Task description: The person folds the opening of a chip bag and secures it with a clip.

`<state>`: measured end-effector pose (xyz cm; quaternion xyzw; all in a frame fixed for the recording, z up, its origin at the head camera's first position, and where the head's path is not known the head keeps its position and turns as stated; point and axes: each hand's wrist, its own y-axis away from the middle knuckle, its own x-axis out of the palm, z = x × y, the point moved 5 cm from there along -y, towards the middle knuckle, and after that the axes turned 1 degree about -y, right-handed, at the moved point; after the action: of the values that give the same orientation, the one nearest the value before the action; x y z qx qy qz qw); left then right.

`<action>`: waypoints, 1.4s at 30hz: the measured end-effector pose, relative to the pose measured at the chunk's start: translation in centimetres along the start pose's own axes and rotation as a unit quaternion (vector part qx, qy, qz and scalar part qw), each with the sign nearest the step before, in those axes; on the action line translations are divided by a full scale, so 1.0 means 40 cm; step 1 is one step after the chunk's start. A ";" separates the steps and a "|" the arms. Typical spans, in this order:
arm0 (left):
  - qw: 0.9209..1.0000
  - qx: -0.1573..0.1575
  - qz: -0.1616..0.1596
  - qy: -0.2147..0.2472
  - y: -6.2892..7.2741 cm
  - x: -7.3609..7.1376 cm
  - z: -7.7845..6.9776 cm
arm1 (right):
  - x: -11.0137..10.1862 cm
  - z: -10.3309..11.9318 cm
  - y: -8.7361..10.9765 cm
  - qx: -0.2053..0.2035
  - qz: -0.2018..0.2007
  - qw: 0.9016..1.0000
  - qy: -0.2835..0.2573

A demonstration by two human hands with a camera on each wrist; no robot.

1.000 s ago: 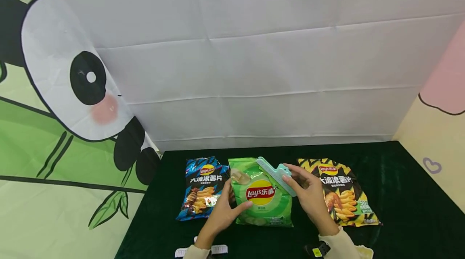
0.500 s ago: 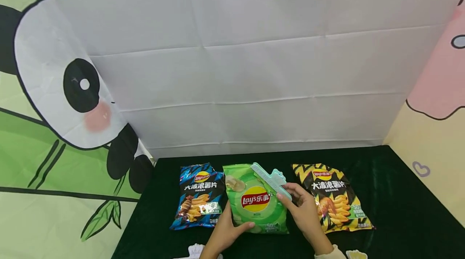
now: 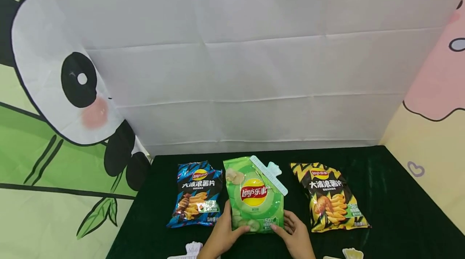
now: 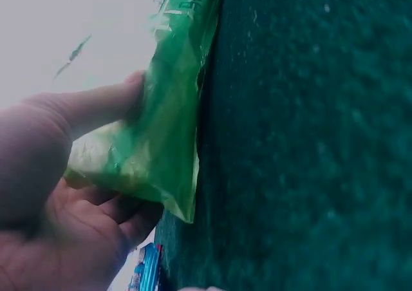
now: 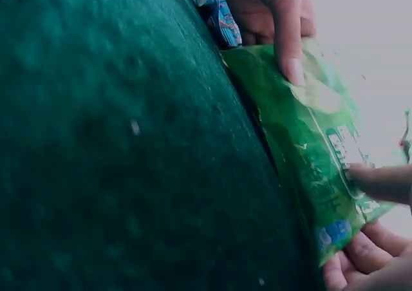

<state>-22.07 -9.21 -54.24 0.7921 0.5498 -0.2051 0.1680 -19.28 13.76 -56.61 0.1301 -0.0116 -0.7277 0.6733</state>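
Observation:
A green Lay's chip bag point(image 3: 254, 202) stands in the middle of the table between both hands. Across its upper right corner sits a pale turquoise bag clip point(image 3: 269, 175), with no hand on it. My left hand point(image 3: 222, 232) grips the lower left side, thumb in front and fingers behind, as the left wrist view shows on the bag point(image 4: 167, 111). The lower right corner is held by my right hand point(image 3: 295, 234), its thumb on the front. In the right wrist view the right fingers point(image 5: 367, 249) curl behind the bag's edge.
A blue Lay's chip bag point(image 3: 197, 194) lies to the left, a yellow and black one point(image 3: 330, 198) to the right. Near the front edge are a white clip point(image 3: 190, 251) and a pale yellow clip point(image 3: 352, 253). White cloth point(image 3: 232, 69) hangs behind the dark green table point(image 3: 392, 202).
My right hand has let go of the turquoise clip and moved down to the bag's lower right corner. The clip stays on the bag. My left hand keeps its hold.

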 end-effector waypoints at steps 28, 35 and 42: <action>0.996 -0.005 -0.081 0.036 -0.074 0.027 -0.039 | -0.001 0.077 -0.084 -0.035 -0.088 0.995 0.011; 0.996 -0.011 -0.088 0.028 -0.080 0.025 -0.028 | 0.011 0.068 -0.103 -0.016 -0.070 0.997 -0.004; 0.997 -0.028 -0.070 0.025 -0.089 0.019 -0.014 | 0.018 0.062 -0.116 -0.006 -0.062 0.998 -0.007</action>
<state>-25.09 -7.10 -54.30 0.7517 0.6134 -0.1807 0.1614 -24.37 13.12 -55.24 0.1219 -0.0037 -0.7691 0.6273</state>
